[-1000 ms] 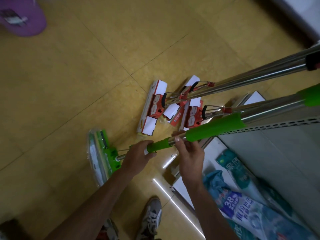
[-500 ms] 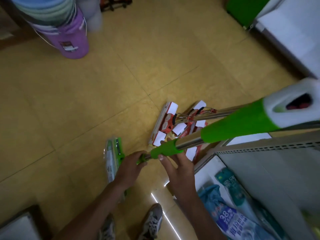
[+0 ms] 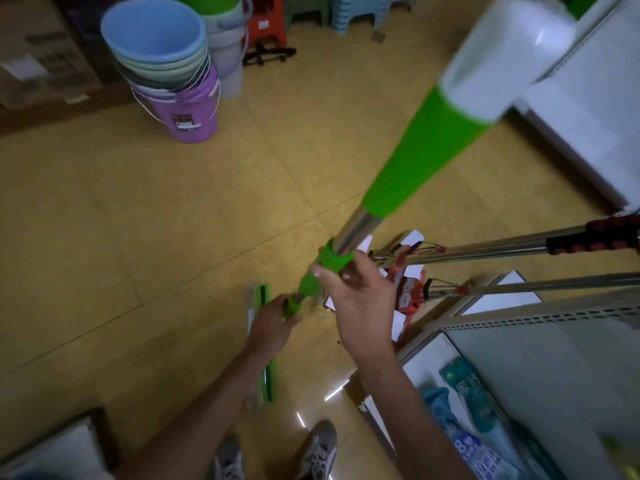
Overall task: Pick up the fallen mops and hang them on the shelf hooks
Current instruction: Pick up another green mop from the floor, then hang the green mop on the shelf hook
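Observation:
I hold a green mop (image 3: 420, 157) nearly upright, its white-capped handle end rising close to the camera at the upper right. My left hand (image 3: 273, 320) grips the lower shaft just above the flat green head (image 3: 262, 344), which hangs near the floor. My right hand (image 3: 360, 303) grips the shaft higher up, at a green collar. Two red-headed mops (image 3: 405, 289) lie tilted to the right, their steel poles (image 3: 502, 249) leaning against the grey shelf (image 3: 540, 344).
Stacked buckets (image 3: 169, 74) stand at the back left with stools behind them. A white cabinet (image 3: 588, 109) lines the right side. Blue packaged goods (image 3: 467, 410) fill the low shelf. A cardboard box (image 3: 41, 67) sits at far left. My shoes (image 3: 315, 448) are below.
The green mop has swung from nearly level to steeply upright, its handle end rising toward the camera. Both hands kept their hold and rose. My view has tilted up, showing the buckets.

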`<state>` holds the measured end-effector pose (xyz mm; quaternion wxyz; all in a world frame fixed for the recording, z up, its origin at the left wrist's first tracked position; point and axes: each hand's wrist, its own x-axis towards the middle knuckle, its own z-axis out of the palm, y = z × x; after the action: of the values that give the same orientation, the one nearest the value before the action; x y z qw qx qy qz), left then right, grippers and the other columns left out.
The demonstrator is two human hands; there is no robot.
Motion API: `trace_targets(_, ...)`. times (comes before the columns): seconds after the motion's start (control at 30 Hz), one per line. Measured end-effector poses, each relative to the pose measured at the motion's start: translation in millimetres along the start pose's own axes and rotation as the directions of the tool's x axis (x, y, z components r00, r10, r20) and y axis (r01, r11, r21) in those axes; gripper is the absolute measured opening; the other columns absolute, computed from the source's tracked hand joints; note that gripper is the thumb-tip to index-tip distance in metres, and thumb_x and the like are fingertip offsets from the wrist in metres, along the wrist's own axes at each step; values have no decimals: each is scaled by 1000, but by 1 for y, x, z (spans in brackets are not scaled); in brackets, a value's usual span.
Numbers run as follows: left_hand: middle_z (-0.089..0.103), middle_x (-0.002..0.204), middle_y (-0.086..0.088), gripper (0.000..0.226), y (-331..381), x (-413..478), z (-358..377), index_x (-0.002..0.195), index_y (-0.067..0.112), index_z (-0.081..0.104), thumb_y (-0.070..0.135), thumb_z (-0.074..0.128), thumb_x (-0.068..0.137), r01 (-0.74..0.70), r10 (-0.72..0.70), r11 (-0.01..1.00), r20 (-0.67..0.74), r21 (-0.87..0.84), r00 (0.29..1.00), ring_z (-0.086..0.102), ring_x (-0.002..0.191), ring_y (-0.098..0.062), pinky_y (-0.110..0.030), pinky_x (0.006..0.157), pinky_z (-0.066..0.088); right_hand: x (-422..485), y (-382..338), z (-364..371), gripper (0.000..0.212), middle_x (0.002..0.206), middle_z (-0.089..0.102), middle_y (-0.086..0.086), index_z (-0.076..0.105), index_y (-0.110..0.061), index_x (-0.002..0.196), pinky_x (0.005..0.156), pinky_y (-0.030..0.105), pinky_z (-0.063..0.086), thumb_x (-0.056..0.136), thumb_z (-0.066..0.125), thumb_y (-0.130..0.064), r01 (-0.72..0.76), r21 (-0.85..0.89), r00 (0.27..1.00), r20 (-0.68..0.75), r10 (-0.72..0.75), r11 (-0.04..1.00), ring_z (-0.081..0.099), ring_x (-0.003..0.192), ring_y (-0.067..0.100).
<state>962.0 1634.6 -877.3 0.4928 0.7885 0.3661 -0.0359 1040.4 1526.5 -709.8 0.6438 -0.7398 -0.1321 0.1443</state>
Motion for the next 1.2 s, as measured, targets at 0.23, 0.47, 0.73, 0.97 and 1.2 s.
trace_targets(0.23, 75, 84, 5, 18, 62, -27, -34, 93, 39, 66, 41, 70, 75, -126, 124, 965, -25, -228, 992, 69, 80, -14, -32, 71, 51, 28, -126, -5, 32, 85, 76, -9, 75, -16, 101, 70, 13, 50, 75, 89, -29, 140, -88, 985, -94, -148, 986, 68, 79, -1)
trace_targets(0.47, 73, 94, 9, 10, 143, -63, -84, 96, 33, 65, 26, 69, 89, -231, 288, 943, 238, -239, 928, 68, 89, 0, -31, 78, 52, 22, -214, -30, 42, 112, 75, -4, 66, -11, 128, 92, 30, 56, 90, 76, -26, 220, -161, 974, -21, -226, 962, 70, 106, 10)
trace_targets(0.73, 74, 116, 2, 37, 220, -117, -111, 120, 21, 68, 36, 71, 86, -315, 410, 908, 431, -276, 804, 68, 109, -10, -33, 97, 54, -24, -296, -72, 40, 99, 72, -13, 64, -7, 132, 75, 21, 55, 94, 71, -17, 301, -217, 946, -52, -319, 928, 67, 91, 0)
trace_targets(0.97, 75, 99, 7, 20, 279, -188, -88, 103, 29, 71, 21, 77, 87, -352, 462, 873, 337, -338, 821, 69, 96, -11, -31, 83, 54, -72, -347, -129, 30, 96, 72, -7, 70, -7, 120, 76, 23, 55, 93, 73, -21, 309, -334, 861, -300, -411, 890, 68, 90, 8)
trace_targets(1.2, 75, 96, 13, 27, 336, -252, -64, 103, 35, 70, 12, 73, 89, -409, 573, 805, 381, -430, 726, 69, 92, 0, -29, 87, 57, -138, -359, -194, 25, 92, 72, -3, 69, -20, 117, 75, 38, 61, 92, 74, -22, 273, -323, 770, -491, -407, 906, 69, 87, 13)
